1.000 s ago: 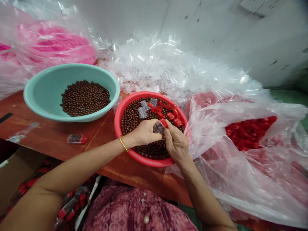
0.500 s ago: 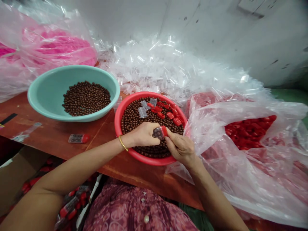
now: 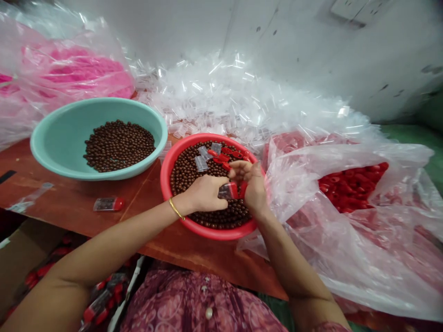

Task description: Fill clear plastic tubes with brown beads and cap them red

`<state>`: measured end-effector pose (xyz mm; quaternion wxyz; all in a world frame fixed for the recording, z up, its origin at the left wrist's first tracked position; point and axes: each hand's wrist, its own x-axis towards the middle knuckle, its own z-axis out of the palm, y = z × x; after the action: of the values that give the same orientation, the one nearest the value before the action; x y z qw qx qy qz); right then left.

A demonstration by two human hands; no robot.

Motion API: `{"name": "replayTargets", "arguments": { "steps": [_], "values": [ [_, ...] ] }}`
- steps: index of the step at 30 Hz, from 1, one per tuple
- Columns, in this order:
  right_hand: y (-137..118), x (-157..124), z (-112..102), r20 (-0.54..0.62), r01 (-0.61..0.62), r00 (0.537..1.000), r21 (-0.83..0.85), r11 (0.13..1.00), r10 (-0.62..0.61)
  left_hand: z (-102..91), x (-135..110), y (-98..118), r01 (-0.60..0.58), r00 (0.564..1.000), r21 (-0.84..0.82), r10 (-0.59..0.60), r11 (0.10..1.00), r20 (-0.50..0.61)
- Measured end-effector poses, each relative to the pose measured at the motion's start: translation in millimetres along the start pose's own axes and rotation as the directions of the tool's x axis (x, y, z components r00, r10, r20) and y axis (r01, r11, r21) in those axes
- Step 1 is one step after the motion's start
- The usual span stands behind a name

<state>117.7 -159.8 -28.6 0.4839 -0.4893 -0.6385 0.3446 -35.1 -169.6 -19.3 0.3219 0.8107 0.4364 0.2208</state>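
Observation:
My left hand (image 3: 205, 193) is closed on a small clear plastic container (image 3: 226, 191) with a red cap, filled with dark brown beads. It holds the container over a red basin (image 3: 166, 184) full of brown beads (image 3: 187, 170). My right hand (image 3: 254, 186) is just right of the capped end, apart from it, its fingers bent and spread. A red piece (image 3: 242, 189) shows beside its palm; whether the hand touches it I cannot tell. Loose red caps (image 3: 219, 157) and clear empty containers (image 3: 201, 163) lie on the beads behind my hands.
A turquoise basin (image 3: 44, 152) with brown beads stands left. A filled container (image 3: 109, 204) lies on the table (image 3: 138, 226). Clear containers (image 3: 214, 92) are heaped behind. An open bag (image 3: 346, 240) of red caps lies right, a pink-filled bag (image 3: 79, 69) back left. Capped containers (image 3: 100, 299) fill a box below.
My right hand has let go of the red cap and moved up and slightly right, fingers opening. My left hand still holds the container. The view has shifted slightly.

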Motion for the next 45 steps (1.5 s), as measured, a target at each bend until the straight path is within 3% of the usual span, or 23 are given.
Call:
{"name": "replayTargets", "arguments": {
  "steps": [4, 11, 15, 17, 19, 21, 24, 26, 29, 32, 34, 36, 38, 42, 45],
  "values": [
    [2.7, 4.9, 15.4, 0.187, -0.052, 0.981, -0.022, 0.998, 0.055, 0.2, -4.8, 5.0, -0.021, 0.998, 0.091, 0.015, 0.996, 0.065],
    [-3.4, 1.9, 11.0, 0.358, 0.053, 0.934, -0.085, 0.995, -0.02, 5.1, -8.0, 6.1, -0.01, 0.995, 0.279, -0.017, 0.96, 0.095],
    [-0.8, 15.1, 14.2, 0.398, -0.064, 0.913, -0.07, 0.995, 0.086, -2.1, -16.1, 9.7, 0.011, 1.0, 0.294, -0.016, 0.956, 0.015],
    [-0.5, 25.2, 18.8, 0.345, -0.012, 0.935, -0.203, 0.979, 0.083, -12.3, -30.8, 10.9, 0.068, 0.996, 0.294, -0.047, 0.953, -0.078],
    [-2.8, 33.3, 24.6, 0.345, 0.133, 0.938, -0.455, 0.881, 0.037, -26.5, -54.3, 7.6, 0.179, 0.973, 0.313, -0.121, 0.933, -0.197],
    [-6.5, 37.5, 30.2, 0.412, 0.281, 0.911, -0.682, 0.675, 0.037, -42.1, -83.4, -3.2, 0.362, 0.913, 0.37, -0.247, 0.855, -0.323],
    [-9.6, 38.5, 33.6, 0.445, 0.37, 0.891, -0.826, 0.424, 0.089, -61.3, -125.8, -33.7, 0.619, 0.783, 0.51, -0.423, 0.597, -0.455],
    [-8.9, 38.9, 30.2, 0.399, 0.343, 0.911, -0.873, 0.347, 0.103, -69.2, -146.0, -56.3, 0.64, 0.758, 0.618, -0.503, 0.456, -0.415],
    [-5.2, 42.7, 18.2, 0.296, 0.249, 0.943, -0.931, 0.265, 0.151, -75.8, -156.9, -75.0, 0.531, 0.801, 0.72, -0.541, 0.446, -0.256],
    [0.0, 49.5, 6.1, 0.291, 0.232, 0.933, -0.936, 0.265, 0.21, -79.4, -143.2, -64.3, 0.474, 0.848, 0.746, -0.471, 0.468, -0.243],
    [3.8, 53.5, 1.5, 0.304, 0.234, 0.927, -0.927, 0.294, 0.22, -79.7, -121.5, -46.8, 0.41, 0.904, 0.736, -0.345, 0.539, -0.25],
    [6.8, 55.9, 0.0, 0.29, 0.216, 0.931, -0.927, 0.307, 0.221, -77.2, -91.6, -31.3, 0.254, 0.967, 0.725, -0.16, 0.641, -0.198],
    [8.1, 55.9, -0.3, 0.281, 0.204, 0.936, -0.923, 0.327, 0.212, -71.9, -56.3, -26.0, 0.068, 0.996, 0.742, -0.005, 0.667, -0.087],
    [7.8, 49.4, -4.4, 0.293, 0.191, 0.943, -0.868, 0.458, 0.161, -59.2, 11.5, -48.3, -0.199, 0.98, 0.8, 0.131, 0.565, 0.151],
    [12.6, 40.2, -12.4, 0.286, 0.139, 0.953, -0.699, 0.701, 0.096, -54.1, 38.9, -66.2, -0.321, 0.947, 0.811, 0.198, 0.489, 0.255]
  ]
}}
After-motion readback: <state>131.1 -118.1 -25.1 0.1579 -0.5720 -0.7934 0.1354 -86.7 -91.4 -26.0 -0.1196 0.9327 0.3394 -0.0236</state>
